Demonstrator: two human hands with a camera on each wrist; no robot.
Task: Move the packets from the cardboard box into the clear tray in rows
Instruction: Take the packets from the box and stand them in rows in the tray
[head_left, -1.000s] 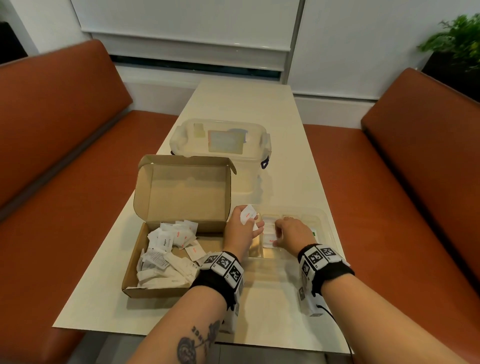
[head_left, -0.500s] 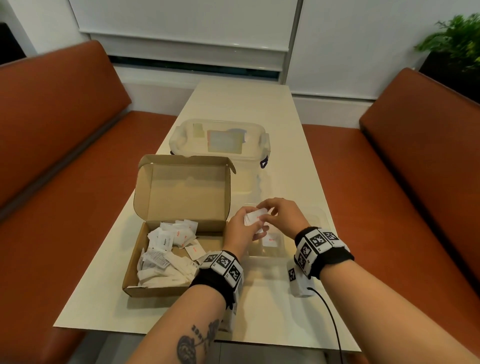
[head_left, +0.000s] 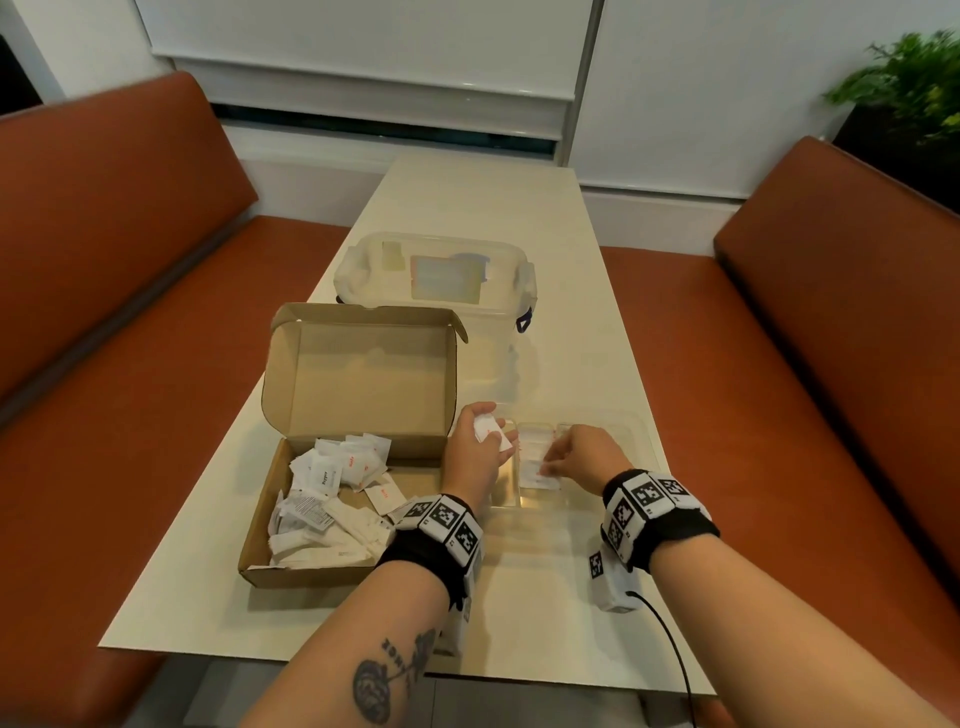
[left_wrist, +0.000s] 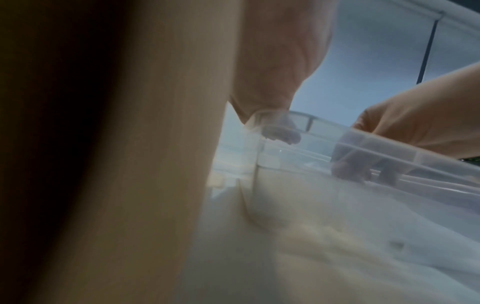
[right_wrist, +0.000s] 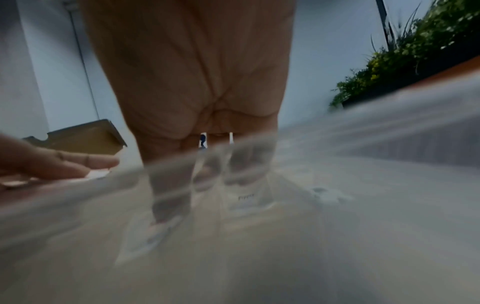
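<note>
An open cardboard box (head_left: 258, 525) at the table's left holds a loose heap of white packets (head_left: 332, 499). To its right lies the clear tray (head_left: 626, 421), with a few packets (head_left: 535, 441) laid flat in its left part. My left hand (head_left: 493, 434) hovers over the tray's left edge and grips a small bunch of packets (head_left: 487, 428). My right hand (head_left: 548, 467) reaches down into the tray, fingertips pinching one packet (head_left: 537, 475) against the floor. In the right wrist view the fingers (right_wrist: 233, 170) show blurred through the tray wall, by a flat packet (right_wrist: 246, 199).
A clear lidded storage bin (head_left: 436, 270) stands behind the box's raised lid (head_left: 363, 374). Orange benches (head_left: 831, 338) flank the cream table (head_left: 561, 597) on both sides. A cable (head_left: 670, 639) trails from my right wrist. A plant (head_left: 914, 78) stands at the back right.
My right hand took a packet from the left hand's bunch and came back down into the tray with it. The left hand stayed by the tray's left edge.
</note>
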